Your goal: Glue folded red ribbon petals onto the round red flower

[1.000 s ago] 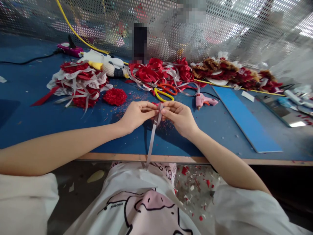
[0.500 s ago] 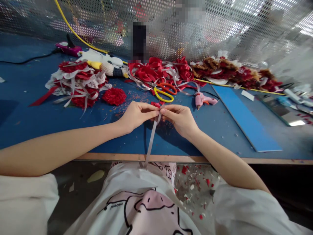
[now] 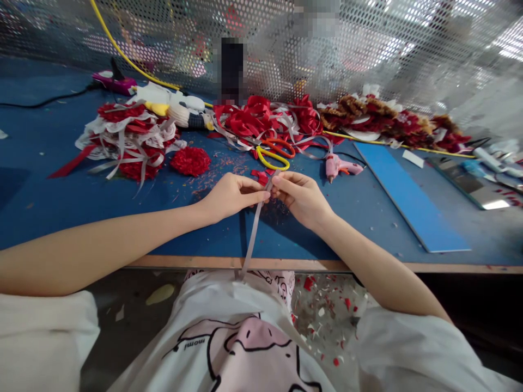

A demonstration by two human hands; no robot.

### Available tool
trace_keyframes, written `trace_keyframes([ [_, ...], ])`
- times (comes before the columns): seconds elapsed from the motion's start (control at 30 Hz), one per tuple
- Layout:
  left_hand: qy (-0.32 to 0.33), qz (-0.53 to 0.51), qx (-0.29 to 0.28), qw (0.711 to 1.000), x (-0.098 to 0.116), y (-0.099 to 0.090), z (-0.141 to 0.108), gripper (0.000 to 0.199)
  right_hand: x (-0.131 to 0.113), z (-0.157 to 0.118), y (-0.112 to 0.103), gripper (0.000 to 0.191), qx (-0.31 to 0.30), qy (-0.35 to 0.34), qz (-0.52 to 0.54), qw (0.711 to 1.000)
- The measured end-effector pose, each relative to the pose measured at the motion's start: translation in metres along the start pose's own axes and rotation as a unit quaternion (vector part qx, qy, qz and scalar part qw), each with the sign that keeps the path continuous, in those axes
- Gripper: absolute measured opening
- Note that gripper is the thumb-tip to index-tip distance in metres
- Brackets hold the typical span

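Blue tabletop full of scraps; left hand and right hand each have a tight fingertip grip on a grey ribbon.

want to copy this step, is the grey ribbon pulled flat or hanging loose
Hanging loose: the grey ribbon is pinched between left hand and right hand, its tail dropping past the table edge.

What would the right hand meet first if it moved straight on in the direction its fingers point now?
The right hand points left, toward the left hand. It would meet the grey ribbon pinched between them, then at once the left hand's fingertips; depth seems about equal.
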State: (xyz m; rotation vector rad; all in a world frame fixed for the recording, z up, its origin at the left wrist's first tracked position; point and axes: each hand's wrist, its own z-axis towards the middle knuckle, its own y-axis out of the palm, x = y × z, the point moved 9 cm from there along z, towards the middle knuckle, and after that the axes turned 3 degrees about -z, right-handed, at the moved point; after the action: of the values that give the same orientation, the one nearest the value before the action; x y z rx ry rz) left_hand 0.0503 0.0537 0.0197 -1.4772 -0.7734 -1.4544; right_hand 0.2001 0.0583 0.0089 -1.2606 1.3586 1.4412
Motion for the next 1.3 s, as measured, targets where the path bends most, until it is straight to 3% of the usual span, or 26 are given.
trace_keyframes([
  [0.43, 0.014, -0.031, -0.063, 0.997, 0.006, 0.011, -0.001, 0.019, 0.002, 0.000, 0.006, 0.036, -0.056, 0.045, 0.028, 0.997],
  [0.6, 0.014, -0.022, -0.062, 0.998, 0.007, 0.012, -0.002, 0.032, 0.001, 0.001, 0.002, 0.036, -0.034, 0.028, 0.018, 0.999],
  [0.77, 0.003, 0.009, -0.046, 0.999, 0.004, 0.011, -0.003, 0.023, 0.003, 0.001, 0.000, 0.036, -0.017, 0.020, 0.015, 1.000],
  [1.0, 0.019, 0.041, -0.081, 0.996, 0.002, 0.016, -0.005, 0.024, 0.008, 0.001, 0.003, 0.039, -0.018, 0.057, 0.042, 0.997],
  [1.17, 0.041, 0.099, -0.016, 0.994, 0.007, 0.009, -0.006, 0.030, -0.002, -0.001, 0.000, 0.035, 0.008, -0.018, -0.015, 1.000],
  [1.3, 0.068, 0.138, -0.010, 0.988, 0.010, 0.009, -0.007, 0.024, -0.009, -0.004, -0.001, 0.025, 0.014, -0.084, -0.066, 0.994],
])
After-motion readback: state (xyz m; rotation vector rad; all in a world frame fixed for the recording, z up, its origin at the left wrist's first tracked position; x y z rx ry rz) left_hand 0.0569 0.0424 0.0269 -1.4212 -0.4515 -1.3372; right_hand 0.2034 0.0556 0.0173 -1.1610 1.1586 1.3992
